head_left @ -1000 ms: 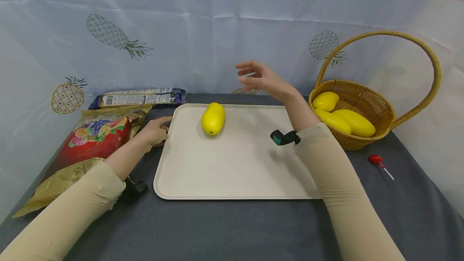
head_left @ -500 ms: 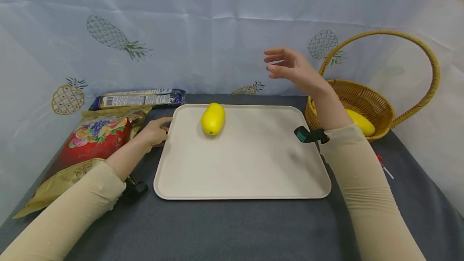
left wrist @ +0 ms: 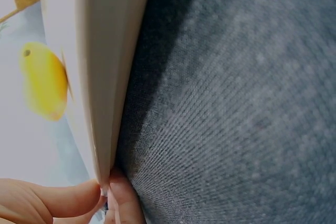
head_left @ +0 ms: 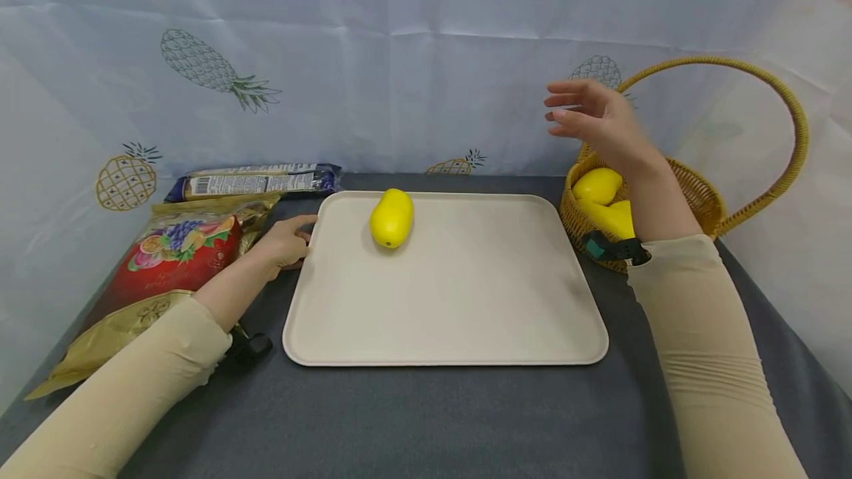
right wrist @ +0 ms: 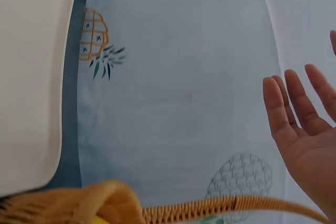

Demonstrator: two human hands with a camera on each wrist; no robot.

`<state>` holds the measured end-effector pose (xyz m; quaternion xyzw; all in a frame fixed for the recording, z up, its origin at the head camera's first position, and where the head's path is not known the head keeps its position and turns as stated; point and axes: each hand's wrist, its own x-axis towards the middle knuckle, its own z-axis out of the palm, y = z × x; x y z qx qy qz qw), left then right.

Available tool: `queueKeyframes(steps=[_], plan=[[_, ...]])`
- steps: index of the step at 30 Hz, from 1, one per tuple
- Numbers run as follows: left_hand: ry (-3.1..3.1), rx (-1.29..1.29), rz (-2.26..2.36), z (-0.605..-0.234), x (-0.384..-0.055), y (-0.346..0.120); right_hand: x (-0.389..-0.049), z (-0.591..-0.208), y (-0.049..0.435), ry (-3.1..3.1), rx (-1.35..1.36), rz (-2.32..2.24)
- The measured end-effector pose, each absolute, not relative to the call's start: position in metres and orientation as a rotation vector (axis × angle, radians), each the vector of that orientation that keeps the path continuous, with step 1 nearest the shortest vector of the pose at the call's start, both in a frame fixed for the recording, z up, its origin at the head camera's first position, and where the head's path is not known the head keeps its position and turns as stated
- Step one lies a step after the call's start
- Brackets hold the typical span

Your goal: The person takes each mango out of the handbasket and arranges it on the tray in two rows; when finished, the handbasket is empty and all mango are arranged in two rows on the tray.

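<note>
A yellow mango-shaped fruit [head_left: 391, 218] lies on the beige tray [head_left: 452, 287], near its far left corner. My left hand [head_left: 282, 245] is at the tray's left edge. In the left wrist view, its thumb [left wrist: 73, 198] and a finger pinch the tray's rim [left wrist: 100, 103]. My right hand [head_left: 602, 124] is in the air in front of the wicker basket [head_left: 574, 222], fingers loosely bent, holding nothing. The right wrist view shows the same right hand [right wrist: 310, 140] with its fingers spread apart. Several yellow fruits [head_left: 597, 185] lie in the basket, partly hidden behind my right forearm.
Left of the tray lies a red and gold snack bag [head_left: 180, 250], with a long blue packet [head_left: 259, 179] behind it. The basket's tall handle [head_left: 795, 131] arches up at the right. A pineapple-print cloth [head_left: 373, 80] hangs along the back of the dark-covered table [head_left: 426, 412].
My right hand has moved right, from above the tray to the basket. My right sleeve now covers the red lollipop on the table. The left hand, tray and the fruit on it stay put.
</note>
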<state>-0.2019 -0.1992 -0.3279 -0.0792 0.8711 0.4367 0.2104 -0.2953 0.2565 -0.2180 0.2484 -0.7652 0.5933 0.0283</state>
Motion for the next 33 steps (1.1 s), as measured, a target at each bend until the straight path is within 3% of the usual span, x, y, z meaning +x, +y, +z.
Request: queueKeyframes(steps=[12, 33], plan=[[2.420, -0.220, 1.205, -0.328, -0.203, -0.198, -0.300, -0.229, 0.300, -2.223, 0.668, 2.049], [2.424, -0.228, 1.191, -0.329, -0.204, -0.198, -0.314, -0.248, 0.350, -2.174, 0.272, 2.229]])
